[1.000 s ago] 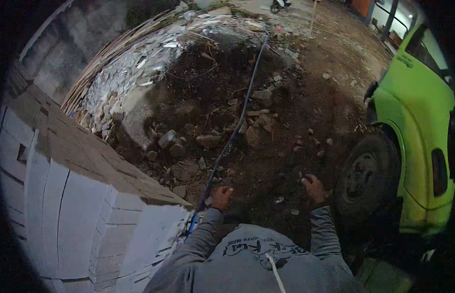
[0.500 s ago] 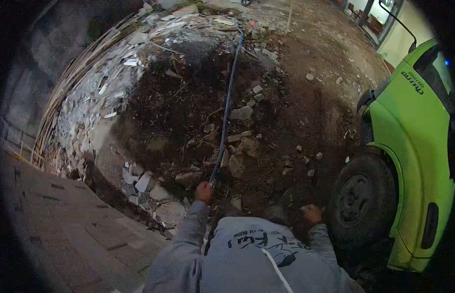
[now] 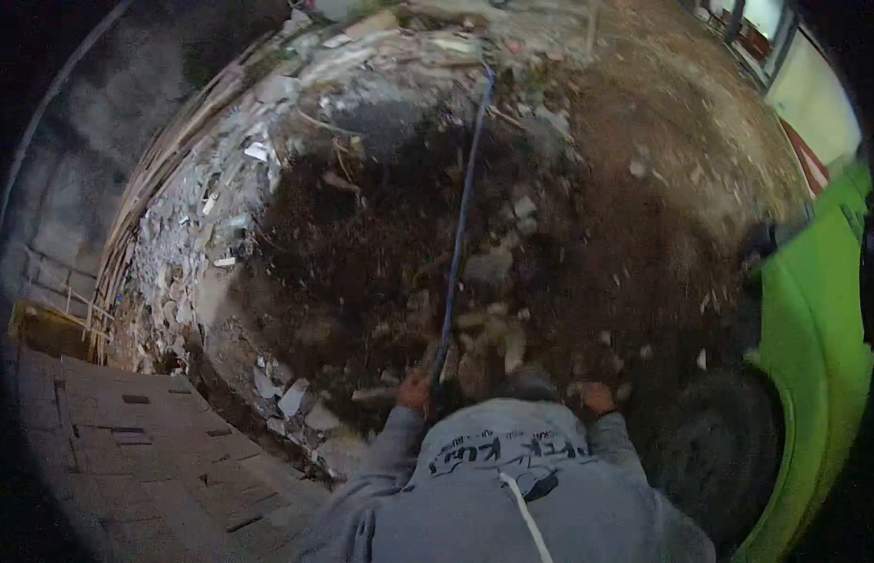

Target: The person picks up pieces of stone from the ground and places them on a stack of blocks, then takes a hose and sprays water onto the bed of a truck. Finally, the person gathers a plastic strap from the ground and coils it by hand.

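Note:
My left hand (image 3: 414, 392) is closed around the near end of a long blue hose (image 3: 462, 220), low in front of my body. From there the hose stretches forward over dark soil to the rubble at the top of the view. My right hand (image 3: 597, 398) hangs at my right side with its fingers curled, and I see nothing in it. A grey sweatshirt with dark lettering and a pale cord covers my front.
Broken rubble (image 3: 184, 244) and long wooden strips (image 3: 160, 169) line the left side. At lower left is a brick wall (image 3: 146, 450). On the right stands a green vehicle (image 3: 812, 291) with a dark wheel (image 3: 714, 450). Stones lie scattered over the soil.
The view has shifted, so the rubble, hose and vehicle appear farther right. My left hand now appears closer to my body, still on the hose.

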### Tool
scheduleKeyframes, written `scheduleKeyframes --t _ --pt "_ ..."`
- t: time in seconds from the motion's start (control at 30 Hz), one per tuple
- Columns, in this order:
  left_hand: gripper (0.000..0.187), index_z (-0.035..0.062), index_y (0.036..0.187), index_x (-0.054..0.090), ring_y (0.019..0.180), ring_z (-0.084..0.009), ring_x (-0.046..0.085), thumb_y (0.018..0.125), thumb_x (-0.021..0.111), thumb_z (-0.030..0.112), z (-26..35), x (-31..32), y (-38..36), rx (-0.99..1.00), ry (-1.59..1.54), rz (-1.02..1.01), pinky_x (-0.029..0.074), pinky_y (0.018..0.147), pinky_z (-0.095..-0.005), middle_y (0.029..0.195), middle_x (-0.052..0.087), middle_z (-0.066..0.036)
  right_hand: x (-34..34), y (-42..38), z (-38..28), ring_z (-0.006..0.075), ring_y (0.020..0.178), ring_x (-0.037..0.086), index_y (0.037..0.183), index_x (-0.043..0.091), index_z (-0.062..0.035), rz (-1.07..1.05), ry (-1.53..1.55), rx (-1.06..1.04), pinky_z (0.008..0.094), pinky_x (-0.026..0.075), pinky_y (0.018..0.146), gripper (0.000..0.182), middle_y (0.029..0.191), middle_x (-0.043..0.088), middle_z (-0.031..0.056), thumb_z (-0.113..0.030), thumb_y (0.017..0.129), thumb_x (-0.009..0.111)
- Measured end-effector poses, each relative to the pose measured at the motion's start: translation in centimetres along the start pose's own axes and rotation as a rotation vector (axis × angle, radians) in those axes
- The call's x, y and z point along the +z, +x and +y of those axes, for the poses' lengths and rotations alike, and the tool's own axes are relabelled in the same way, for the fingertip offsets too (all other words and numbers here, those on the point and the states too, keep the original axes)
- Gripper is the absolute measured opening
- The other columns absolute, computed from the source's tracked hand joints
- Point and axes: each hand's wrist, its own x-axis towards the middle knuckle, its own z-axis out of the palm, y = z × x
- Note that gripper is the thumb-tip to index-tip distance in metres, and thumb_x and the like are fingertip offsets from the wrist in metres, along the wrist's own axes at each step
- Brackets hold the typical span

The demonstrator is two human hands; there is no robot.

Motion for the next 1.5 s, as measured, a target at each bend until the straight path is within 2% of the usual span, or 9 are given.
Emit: scheduleKeyframes --t 0.1,0.3,0.47,0.63,0.93,1.03,1.3,1.43,1.5 --pt "0.032 0.0063 0.063 0.051 0.049 -0.0194 0.043 0.09 0.046 0.022 3.1 -1.8 0.6 -0.249 -0.877 0.238 0.044 0.053 -0.0384 0.069 0.051 -0.009 -5.2 9.8 -4.4 0.0292 0.091 0.055 0.106 0.056 -0.0027 -0.129 -0.673 -0.24 0.0387 0.049 0.072 0.033 0.102 0.058 0.0155 -0.029 0.088 0.046" --pt "0.033 0.0051 0.068 0.055 0.048 -0.0182 0.042 0.084 0.053 0.034 14.4 3.4 6.9 0.118 0.078 0.46 0.043 0.054 -0.0402 0.061 0.047 -0.006 -14.0 22.7 -15.1 0.0238 0.087 0.057 0.121 0.046 -0.0042 -0.115 0.011 -0.181 0.036 0.05 0.067 0.044 0.107 0.055 0.0133 -0.034 0.089 0.046" --pt "0.022 0.0016 0.092 0.056 0.073 -0.0204 0.054 0.086 0.055 0.023 27.2 15.2 9.6 -0.028 0.499 0.119 0.047 0.071 -0.0381 0.082 0.056 -0.012 -15.8 21.0 -33.4 0.021 0.082 0.06 0.122 0.045 -0.0039 -0.036 -0.033 -0.165 0.0333 0.051 0.066 0.048 0.106 0.056 0.0105 -0.036 0.087 0.05" --pt "0.031 0.002 0.101 0.055 0.075 -0.0233 0.059 0.083 0.058 0.027 29.5 19.7 14.2 0.196 0.45 0.217 0.049 0.072 -0.0397 0.089 0.059 -0.011 -9.7 25.6 -27.5 0.0195 0.064 0.061 0.102 0.056 -0.0037 -0.149 0.076 -0.267 0.0344 0.05 0.06 0.034 0.086 0.062 0.0084 -0.033 0.089 0.048" --pt "0.045 -0.0002 0.113 0.048 0.085 -0.0268 0.058 0.082 0.056 0.031 36.3 13.6 29.9 -0.128 0.704 0.452 0.049 0.075 -0.0379 0.101 0.057 -0.017 -9.4 29.2 -12.5 0.0231 0.083 0.055 0.103 0.058 -0.0042 -0.441 -0.582 0.049 0.0399 0.045 0.075 0.032 0.091 0.059 0.013 -0.027 0.092 0.039" --pt "0.077 0.003 0.135 0.025 0.113 -0.0332 0.042 0.082 0.047 0.053 36.9 10.3 39.2 -0.461 0.614 0.339 0.038 0.095 -0.0413 0.126 0.041 -0.02 -10.4 36.2 -11.2 0.0244 0.07 0.049 0.111 0.053 -0.0055 -0.667 -0.735 0.301 0.0389 0.042 0.064 0.032 0.081 0.053 0.0125 -0.028 0.092 0.039" --pt "0.052 0.0128 0.128 0.038 0.113 -0.0343 0.042 0.083 0.054 0.034 41.8 2.6 61.3 -0.037 1.212 0.736 0.032 0.094 -0.05 0.122 0.043 -0.018 -5.9 36.8 -28.0 0.0252 0.079 0.055 0.105 0.055 -0.0065 -0.359 -0.186 0.123 0.0425 0.046 0.073 0.032 0.097 0.056 0.0149 -0.033 0.09 0.046" --pt "0.04 0.0125 0.12 0.048 0.103 -0.0303 0.047 0.084 0.052 0.031 45.8 1.6 67.5 -0.22 1.314 0.614 0.034 0.09 -0.0466 0.108 0.049 -0.013 -2.7 36.9 -30.4 0.0258 0.094 0.052 0.108 0.054 -0.0054 -0.417 -0.24 0.092 0.0393 0.045 0.08 0.027 0.105 0.053 0.0162 -0.025 0.09 0.047" --pt "0.036 0.0123 0.115 0.053 0.101 -0.0295 0.048 0.084 0.051 0.031 46.3 2.0 69.5 -0.308 1.366 0.536 0.034 0.09 -0.0452 0.106 0.049 -0.013 -2.9 36.7 -23.7 0.0259 0.103 0.049 0.107 0.053 -0.0036 -0.443 0.638 0.42 0.0359 0.044 0.086 0.023 0.109 0.051 0.0174 -0.018 0.09 0.047"
